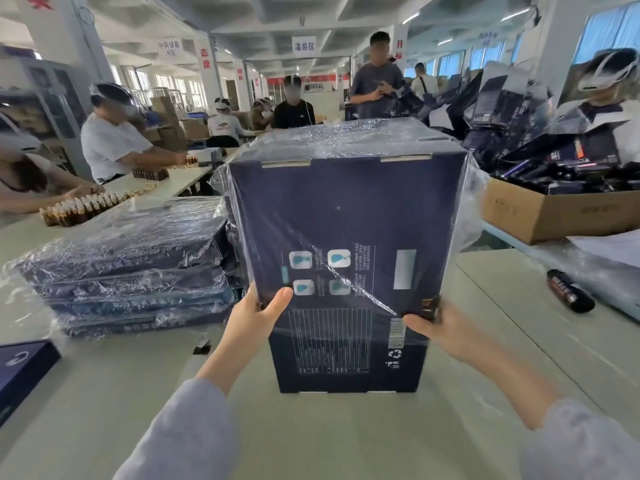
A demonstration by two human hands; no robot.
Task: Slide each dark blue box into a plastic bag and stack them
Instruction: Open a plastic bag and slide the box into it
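In the head view the dark blue box (343, 358) stands on end on the table (346, 441), with the plastic bag (467, 202) over all but its foot. The left hand (256, 315) and right hand (438, 329) each pinch the bag's rim at a side edge. Pulling both down evenly should avoid snagging a corner.

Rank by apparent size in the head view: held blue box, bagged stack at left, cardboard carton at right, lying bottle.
1. held blue box, though it is nearest the camera
2. bagged stack
3. cardboard carton, partly cut off by the frame
4. bottle
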